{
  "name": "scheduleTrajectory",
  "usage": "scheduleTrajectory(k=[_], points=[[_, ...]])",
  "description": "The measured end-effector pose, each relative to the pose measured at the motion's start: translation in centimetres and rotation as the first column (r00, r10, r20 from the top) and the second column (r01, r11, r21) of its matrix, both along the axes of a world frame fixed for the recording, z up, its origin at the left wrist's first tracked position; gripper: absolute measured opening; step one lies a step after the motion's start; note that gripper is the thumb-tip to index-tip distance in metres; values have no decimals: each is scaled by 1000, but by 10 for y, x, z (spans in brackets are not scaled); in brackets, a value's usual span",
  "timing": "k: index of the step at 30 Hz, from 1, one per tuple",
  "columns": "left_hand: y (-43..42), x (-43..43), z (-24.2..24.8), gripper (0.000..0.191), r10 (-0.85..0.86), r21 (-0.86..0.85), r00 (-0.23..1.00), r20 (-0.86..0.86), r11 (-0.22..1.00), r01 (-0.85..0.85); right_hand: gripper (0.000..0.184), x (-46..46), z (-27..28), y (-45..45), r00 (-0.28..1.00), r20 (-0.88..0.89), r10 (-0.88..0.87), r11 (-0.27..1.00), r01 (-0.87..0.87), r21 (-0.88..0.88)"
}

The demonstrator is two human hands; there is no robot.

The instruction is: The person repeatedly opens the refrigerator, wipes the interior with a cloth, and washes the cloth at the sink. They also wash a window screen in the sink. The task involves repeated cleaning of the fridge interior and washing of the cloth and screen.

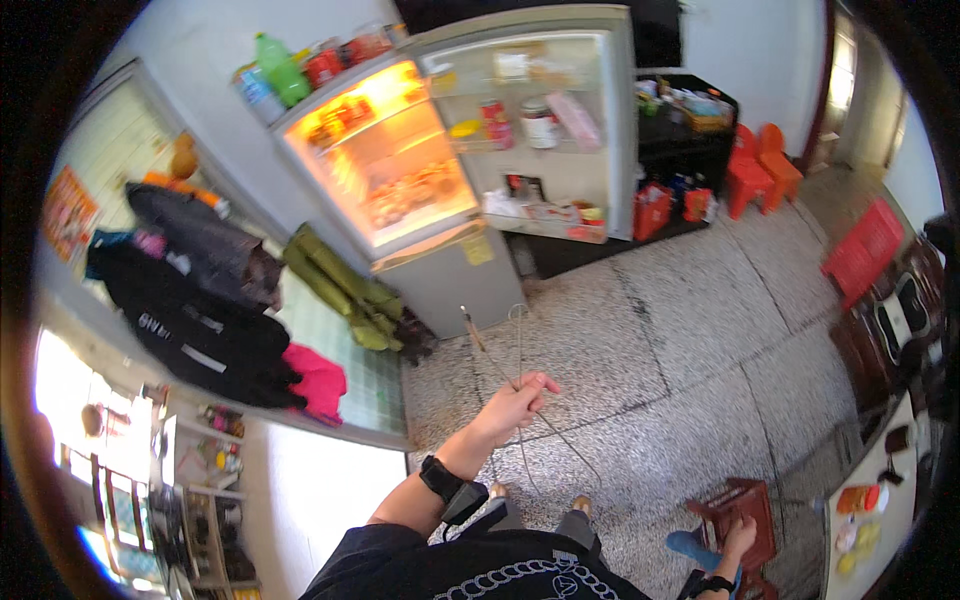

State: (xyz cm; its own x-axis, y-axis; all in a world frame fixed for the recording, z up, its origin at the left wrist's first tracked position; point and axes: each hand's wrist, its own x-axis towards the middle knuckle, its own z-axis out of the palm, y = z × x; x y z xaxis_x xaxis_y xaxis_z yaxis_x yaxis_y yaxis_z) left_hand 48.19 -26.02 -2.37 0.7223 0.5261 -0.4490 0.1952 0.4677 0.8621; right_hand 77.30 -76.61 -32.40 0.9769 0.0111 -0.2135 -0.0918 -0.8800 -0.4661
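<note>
My left hand (517,409) is out in front of me above the floor, closed around thin wire-like rods (559,435). They cross at the fist. One upper end has a thicker brownish tip (472,330), and another bends into a narrow loop (517,311). Their lower ends curve down towards my feet. At the lower right, my right hand (741,534) has its fingers curled in front of a reddish-brown plastic stool (763,517); whether it grips the stool cannot be made out. Something blue (694,551) shows beside that hand, its kind unclear.
Ahead stands a refrigerator (457,281) with its lit upper compartment exposed and its door (619,150) swung wide. Clothes (202,330) hang at left. A table (862,555) holding a jar and fruit is at right. Red and orange chairs (750,176) stand beyond on the stone-tiled floor (682,300).
</note>
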Motion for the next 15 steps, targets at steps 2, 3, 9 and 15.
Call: scheduleTrajectory(k=[2,3,9,15], points=[[-8,-29,6,31,42,-63,999,12,997,-42,32,-14,21,109,959,31,281,892,-273,360],[-11,-43,7,32,62,-51,997,36,997,-60,31,-29,35,169,928,-74,365,724,-232,650],[-37,-172,20,34,319,-66,942,109,948,-313,35,-235,180,409,48,299,953,-211,-604,768],[-69,-358,27,33,737,-207,631,241,675,-708,36,-491,240,449,-597,201,776,-356,-152,922]])
